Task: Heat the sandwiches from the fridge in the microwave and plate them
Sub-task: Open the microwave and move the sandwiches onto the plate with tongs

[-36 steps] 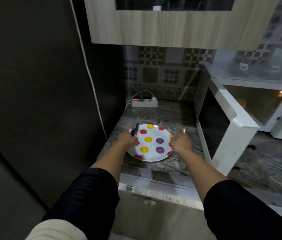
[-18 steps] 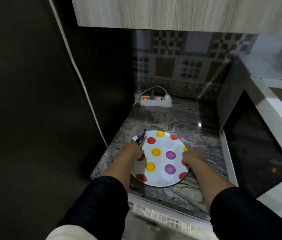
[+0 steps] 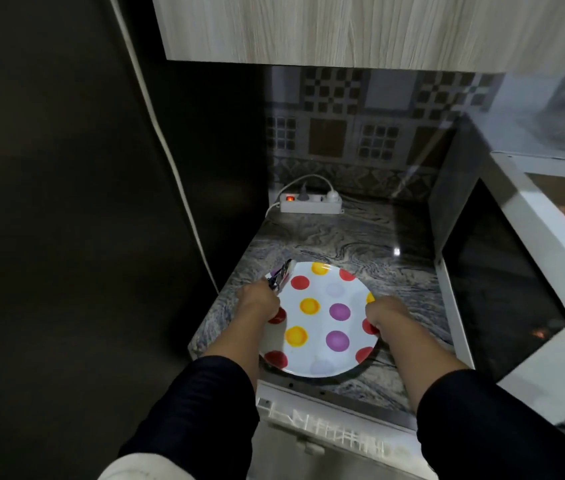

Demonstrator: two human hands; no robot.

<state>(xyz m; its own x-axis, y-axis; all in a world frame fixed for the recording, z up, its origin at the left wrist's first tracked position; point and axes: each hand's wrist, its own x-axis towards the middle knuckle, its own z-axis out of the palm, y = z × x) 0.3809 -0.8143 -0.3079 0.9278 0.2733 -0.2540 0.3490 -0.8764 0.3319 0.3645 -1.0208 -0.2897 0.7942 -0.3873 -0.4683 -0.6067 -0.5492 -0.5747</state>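
Note:
A white plate (image 3: 322, 320) with red, yellow and purple dots lies on the grey marble counter (image 3: 343, 244), empty. My left hand (image 3: 260, 301) grips its left rim and also holds a small dark tool, maybe tongs (image 3: 281, 277), that sticks up over the rim. My right hand (image 3: 383, 315) grips the plate's right rim. The white microwave (image 3: 551, 237) stands at the right with its door (image 3: 496, 282) swung open toward me. No sandwich is visible.
A white power strip (image 3: 310, 204) with a lit red switch lies at the back of the counter. A dark fridge side (image 3: 66, 202) with a white cable (image 3: 170, 161) walls the left. A wooden cabinet (image 3: 360, 26) hangs overhead.
The view has moved closer to the counter and plate. Both hands stay on the plate's rims; the plate sits slightly nearer the counter's front edge.

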